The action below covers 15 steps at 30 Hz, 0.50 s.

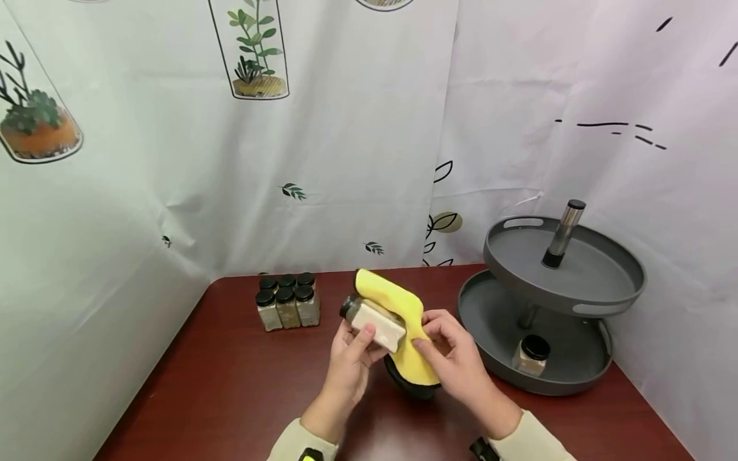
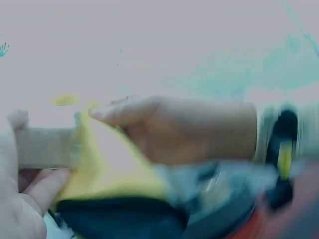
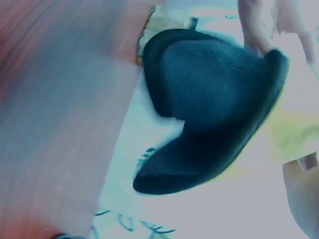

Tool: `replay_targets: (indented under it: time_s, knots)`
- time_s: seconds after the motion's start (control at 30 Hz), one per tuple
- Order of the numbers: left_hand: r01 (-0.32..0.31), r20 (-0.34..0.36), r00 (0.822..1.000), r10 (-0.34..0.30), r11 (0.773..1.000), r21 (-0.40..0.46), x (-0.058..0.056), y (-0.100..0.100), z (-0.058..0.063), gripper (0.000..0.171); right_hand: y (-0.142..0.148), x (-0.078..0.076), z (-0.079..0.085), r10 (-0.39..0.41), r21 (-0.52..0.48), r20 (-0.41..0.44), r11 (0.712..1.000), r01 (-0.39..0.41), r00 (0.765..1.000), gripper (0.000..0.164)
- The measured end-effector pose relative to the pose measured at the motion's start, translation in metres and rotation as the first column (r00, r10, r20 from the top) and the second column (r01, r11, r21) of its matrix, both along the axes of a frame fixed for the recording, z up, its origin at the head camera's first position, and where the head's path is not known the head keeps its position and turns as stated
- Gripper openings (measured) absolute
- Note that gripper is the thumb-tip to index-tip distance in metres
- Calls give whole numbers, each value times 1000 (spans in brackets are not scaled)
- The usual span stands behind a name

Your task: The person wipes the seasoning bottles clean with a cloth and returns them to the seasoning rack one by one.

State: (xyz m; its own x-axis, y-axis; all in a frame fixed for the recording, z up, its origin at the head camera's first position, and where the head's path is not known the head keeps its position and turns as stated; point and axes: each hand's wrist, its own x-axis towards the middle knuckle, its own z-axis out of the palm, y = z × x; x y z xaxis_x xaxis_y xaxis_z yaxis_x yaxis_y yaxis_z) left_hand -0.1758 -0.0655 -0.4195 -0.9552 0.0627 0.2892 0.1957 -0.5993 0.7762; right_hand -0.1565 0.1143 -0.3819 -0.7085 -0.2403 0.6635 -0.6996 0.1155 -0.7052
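Observation:
My left hand [image 1: 348, 365] holds a small clear jar [image 1: 378, 325] of pale powder, tilted, its black lid pointing up and left. The thumb lies across the jar's side. With my right hand [image 1: 458, 358] I pinch a yellow cloth [image 1: 410, 314] with a dark back, between thumb and fingers. The cloth drapes behind the jar and along its base end, and its lower part hangs down. In the left wrist view the jar [image 2: 47, 147] lies beside the raised cloth [image 2: 112, 169], blurred. The right wrist view shows mostly the cloth's dark side [image 3: 214, 89].
Several black-lidded jars [image 1: 287, 308] stand grouped at the back left of the dark red table [image 1: 230, 384]. On the right is a grey two-tier round tray [image 1: 623, 301] with a central post. One more jar [image 1: 529, 357] stands on its lower tier. White printed sheets hang behind.

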Motion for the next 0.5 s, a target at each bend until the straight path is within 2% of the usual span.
replay_targets:
  time_s: [0.07,0.13,0.23,0.33,0.4,0.5]
  knots:
    - [19,46,999,-23,995,94,5,7,7,44,-6,8,6,-56,-29,-129,998,53,990,18]
    - [18,62,998,-25,993,117,11,12,12,45,-9,12,10,-145,-44,-217,989,138,965,21]
    - [-4,31,1000,1,997,82,19,17,18,48,-8,14,17,-251,-69,-207,968,242,946,22]
    - [-51,2,999,51,995,82,23,20,21,49,-5,17,19,-224,-51,-141,974,219,964,21]
    - [-80,-16,997,82,992,102,24,20,22,44,-4,20,19,-172,-43,-136,985,168,976,20]
    - [-104,-58,992,111,989,109,25,19,24,39,-6,23,21,-164,-83,-142,985,154,976,21]
